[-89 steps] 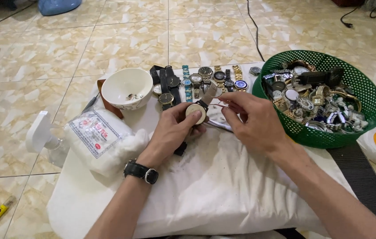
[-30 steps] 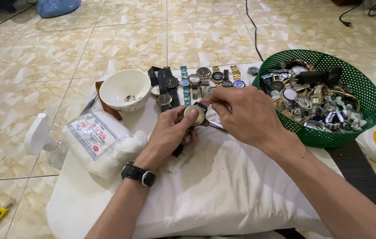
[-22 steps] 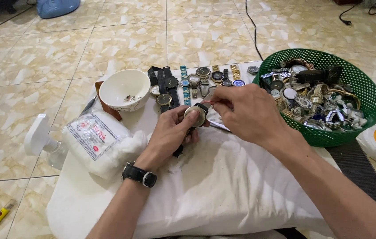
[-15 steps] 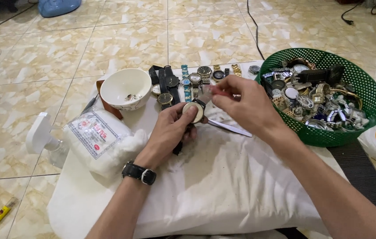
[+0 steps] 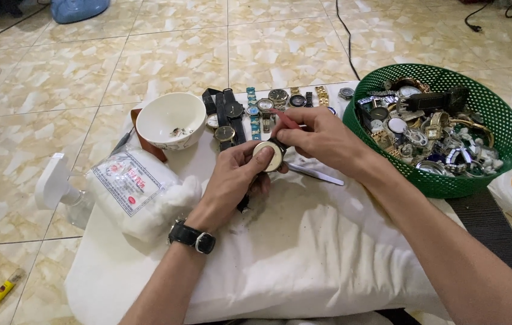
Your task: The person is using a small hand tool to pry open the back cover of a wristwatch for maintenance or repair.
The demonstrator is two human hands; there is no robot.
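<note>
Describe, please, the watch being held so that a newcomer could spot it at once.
Start at the green basket of watches on the right, then move left to the two hands over the white cloth. The watch sits in the left hand; unlike the row lying flat behind, it is lifted and shows a round cream face.

Two hands are seen: one left hand [image 5: 235, 180] and one right hand [image 5: 319, 135]. One watch [image 5: 268, 156] is held between them. One white bowl [image 5: 170, 119], one green basket [image 5: 496, 129] and one bag of cotton [image 5: 132, 192] are counted. About eight watches are laid in a row [image 5: 256, 108]; the basket's watches are too many to be counted. One pair of tweezers [image 5: 316, 174] is seen.
</note>
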